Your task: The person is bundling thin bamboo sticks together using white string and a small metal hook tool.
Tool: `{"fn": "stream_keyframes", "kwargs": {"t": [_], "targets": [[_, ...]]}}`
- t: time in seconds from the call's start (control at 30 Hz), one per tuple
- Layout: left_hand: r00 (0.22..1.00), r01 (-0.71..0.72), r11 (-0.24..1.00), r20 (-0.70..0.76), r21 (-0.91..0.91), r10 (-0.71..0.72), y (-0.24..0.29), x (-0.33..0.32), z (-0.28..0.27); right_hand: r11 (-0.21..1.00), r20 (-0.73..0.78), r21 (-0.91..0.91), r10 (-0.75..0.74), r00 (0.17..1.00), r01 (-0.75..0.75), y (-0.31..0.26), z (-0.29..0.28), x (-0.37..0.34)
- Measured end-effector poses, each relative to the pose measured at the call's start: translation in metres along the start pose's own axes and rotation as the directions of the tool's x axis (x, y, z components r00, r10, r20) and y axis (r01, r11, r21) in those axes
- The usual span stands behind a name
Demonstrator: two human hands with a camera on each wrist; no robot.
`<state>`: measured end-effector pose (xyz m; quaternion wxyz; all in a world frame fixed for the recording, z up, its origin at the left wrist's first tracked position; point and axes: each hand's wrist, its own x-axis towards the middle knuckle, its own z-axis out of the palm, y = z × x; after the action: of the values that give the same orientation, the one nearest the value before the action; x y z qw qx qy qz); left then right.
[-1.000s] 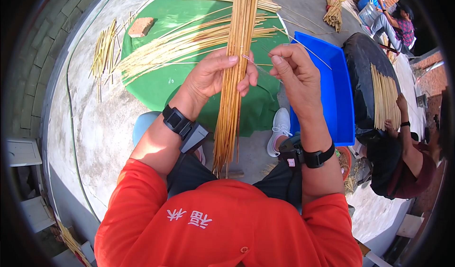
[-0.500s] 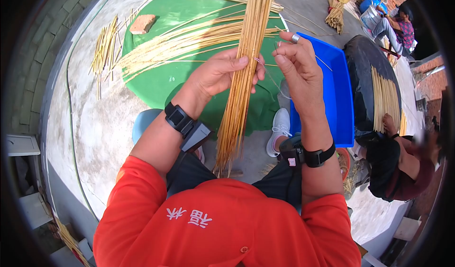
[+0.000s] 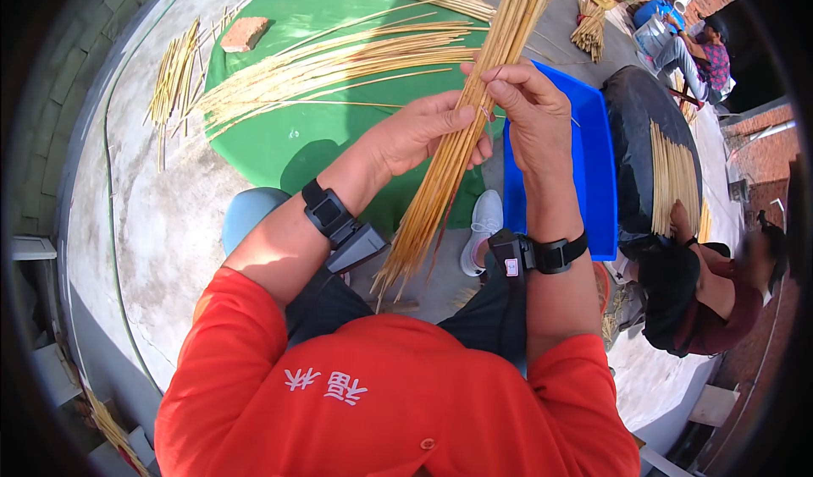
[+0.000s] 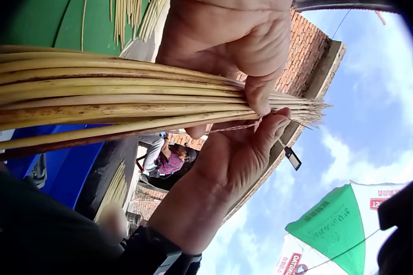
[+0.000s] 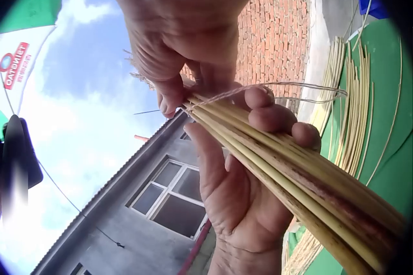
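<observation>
A long bundle of tan stalks (image 3: 445,168) slants up and to the right in front of the red shirt. My left hand (image 3: 428,126) grips it around the middle, thumb on the near side. At the bundle's right side my right hand (image 3: 538,109) has thumb and index finger against the stalks. A thin needle (image 5: 147,112) sticks out by the right thumb tip, pinched in those fingers. Twisted pale thread (image 5: 290,85) crosses the stalks and loops out past the left fingertips. In the left wrist view, pinkish thread (image 4: 233,126) runs along the bundle's edge to the right fingertips.
Loose stalks (image 3: 339,66) lie on a green cloth (image 3: 271,143), with a brick (image 3: 245,34) at its edge. A blue tray (image 3: 600,181) stands at the right, beside a black round surface (image 3: 631,138) bearing more stalks. Two people sit farther right.
The right hand has come in from the right and now touches the bundle. The bundle has tilted further, its top swinging right. The drawn-out thread between the hands has slackened.
</observation>
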<state>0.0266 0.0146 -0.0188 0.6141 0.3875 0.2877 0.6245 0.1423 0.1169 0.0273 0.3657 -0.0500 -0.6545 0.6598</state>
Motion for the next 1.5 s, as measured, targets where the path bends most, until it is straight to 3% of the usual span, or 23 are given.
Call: {"fn": "stream_keyframes", "kwargs": {"t": [0.23, 0.77, 0.97, 1.03, 1.07, 1.13, 1.33, 1.43, 1.5], "targets": [[0.996, -0.044, 0.999, -0.079, 0.020, 0.045, 0.000, -0.004, -0.004, 0.998, -0.009, 0.020, -0.052, 0.999, 0.052, 0.002, 0.007, -0.001], [0.980, -0.039, 0.999, -0.192, 0.032, 0.044, 0.007, -0.011, -0.001, 0.999, -0.003, 0.046, 0.004, 1.000, -0.004, 0.001, 0.008, -0.005], [0.948, -0.114, 0.993, -0.297, 0.033, 0.118, 0.009, -0.008, -0.003, 0.985, -0.050, -0.094, 0.141, 0.989, -0.146, -0.008, 0.003, -0.018], [0.934, -0.144, 0.989, -0.326, 0.029, 0.145, 0.008, -0.009, -0.008, 0.960, 0.126, -0.241, 0.179, 0.976, -0.145, -0.010, 0.002, -0.022], [0.934, -0.144, 0.989, -0.328, 0.027, 0.145, 0.007, -0.009, -0.009, 0.959, 0.127, -0.241, 0.182, 0.975, -0.147, -0.007, 0.002, -0.023], [0.938, -0.146, 0.989, -0.316, 0.009, 0.142, 0.004, -0.008, -0.010, 0.843, 0.226, -0.525, 0.010, 0.974, 0.113, 0.000, 0.003, -0.023], [0.916, -0.101, 0.995, -0.389, 0.019, 0.101, 0.002, -0.006, -0.002, 0.660, 0.161, -0.725, -0.115, 0.980, 0.197, -0.003, 0.013, -0.027], [0.916, -0.108, 0.994, -0.388, 0.014, 0.105, 0.000, -0.007, -0.002, 0.631, 0.199, -0.737, -0.141, 0.970, 0.242, -0.003, 0.012, -0.028], [0.919, -0.098, 0.995, -0.384, 0.012, 0.095, 0.000, -0.007, -0.004, 0.647, 0.173, -0.737, -0.098, 0.980, 0.195, -0.002, 0.011, -0.027]]}}
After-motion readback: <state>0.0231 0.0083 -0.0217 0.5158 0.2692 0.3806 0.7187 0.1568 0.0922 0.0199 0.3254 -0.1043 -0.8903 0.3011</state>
